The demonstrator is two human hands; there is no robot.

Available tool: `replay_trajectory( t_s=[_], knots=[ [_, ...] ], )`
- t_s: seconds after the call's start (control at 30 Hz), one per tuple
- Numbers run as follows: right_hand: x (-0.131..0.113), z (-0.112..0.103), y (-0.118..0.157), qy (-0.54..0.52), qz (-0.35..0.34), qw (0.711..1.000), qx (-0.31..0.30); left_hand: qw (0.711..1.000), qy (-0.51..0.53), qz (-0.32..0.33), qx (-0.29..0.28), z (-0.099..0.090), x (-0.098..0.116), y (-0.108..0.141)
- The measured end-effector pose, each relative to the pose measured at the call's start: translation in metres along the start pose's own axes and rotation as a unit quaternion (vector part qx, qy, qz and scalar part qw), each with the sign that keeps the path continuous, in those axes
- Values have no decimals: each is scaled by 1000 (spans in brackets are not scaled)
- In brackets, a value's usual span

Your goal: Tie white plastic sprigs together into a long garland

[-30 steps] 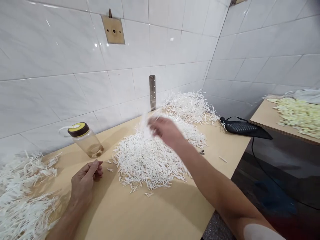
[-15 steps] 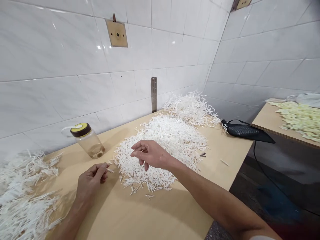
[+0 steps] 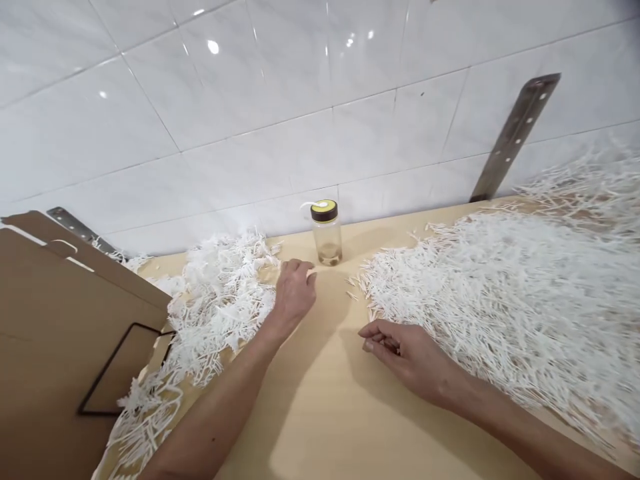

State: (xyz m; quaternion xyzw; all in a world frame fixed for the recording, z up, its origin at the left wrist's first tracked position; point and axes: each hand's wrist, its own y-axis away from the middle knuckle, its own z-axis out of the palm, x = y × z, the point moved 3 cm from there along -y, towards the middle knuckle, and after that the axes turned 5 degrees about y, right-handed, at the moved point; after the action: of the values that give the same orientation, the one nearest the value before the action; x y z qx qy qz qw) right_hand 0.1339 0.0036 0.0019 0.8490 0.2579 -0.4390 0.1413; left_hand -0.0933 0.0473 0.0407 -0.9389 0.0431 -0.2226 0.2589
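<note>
My left hand (image 3: 295, 290) is over the table between the left pile of white strands (image 3: 225, 287) and the clear bottle (image 3: 328, 240). Its fingers curl in, and whatever they may hold is hidden. Beside the large pile of short white sticks (image 3: 490, 293), my right hand (image 3: 400, 350) hovers with thumb and fingers curled close together; nothing can be made out between them. The bottle has a dark rim, a yellow-green lid and a white strap, and stands upright near the wall.
A cardboard box (image 3: 65, 320) stands at the left, with a black wire frame (image 3: 107, 373) by it. Metal brackets (image 3: 515, 140) are fixed to the tiled wall (image 3: 280, 153). Loose sticks (image 3: 353, 295) lie on the wooden table (image 3: 320, 413).
The view has swung left, bringing in the box and more of the left pile. My right hand has come off the large pile to its near left edge. My left hand reaches farther forward, beside the bottle.
</note>
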Motion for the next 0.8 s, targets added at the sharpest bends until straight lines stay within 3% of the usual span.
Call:
replay_trajectory(
  t_s=[0.1,0.23,0.37,0.5,0.63,0.8],
  knots=[
    [0,9,1,25,-10,1000,-10,992,-118,-41,4,-15,-27,-12],
    [2,12,1,59,-16,998,-23,960,-213,-153,-94,-15,-53,-30],
    [4,12,2,74,-16,997,-35,947,-223,-191,-132,-6,-63,-39],
    [5,12,3,86,-23,995,-38,948,-227,-184,-124,-2,-62,-34],
    [6,14,2,97,-35,994,-39,960,-220,-156,-75,-8,-50,-27],
    [6,14,2,98,-38,994,-39,983,-100,-20,150,-29,-22,-10]
  ],
)
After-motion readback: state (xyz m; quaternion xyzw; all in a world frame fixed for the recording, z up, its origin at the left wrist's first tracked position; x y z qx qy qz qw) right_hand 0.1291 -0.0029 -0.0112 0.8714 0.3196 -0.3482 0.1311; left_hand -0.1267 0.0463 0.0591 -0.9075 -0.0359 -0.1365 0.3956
